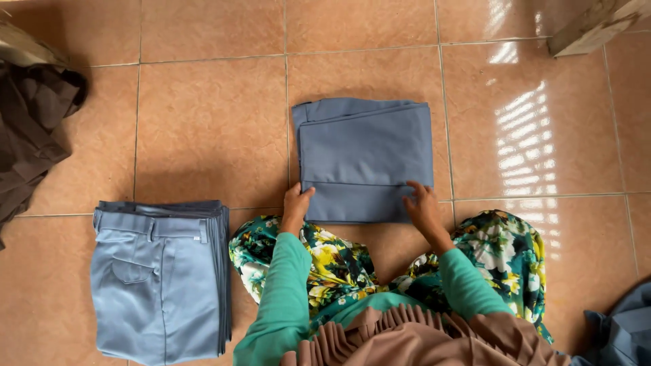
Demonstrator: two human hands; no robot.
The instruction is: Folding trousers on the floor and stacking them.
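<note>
Here, both hands (296, 205) (422, 207) pressing folded trousers (365, 159), seemingly flat

**Clothing of the person, seen from above**

Both arms wear long, plain green sleeves (288, 298) that end at the wrists, leaving the left hand (296, 203) and right hand (422, 207) bare. A floral skirt (325, 261) in green, yellow, white and dark blue covers the knees. A pleated tan-pink cloth (400, 335) hangs at the chest.

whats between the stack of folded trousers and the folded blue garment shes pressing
In the head view, only bare tile floor lies between the stack and the folded garment.
</note>
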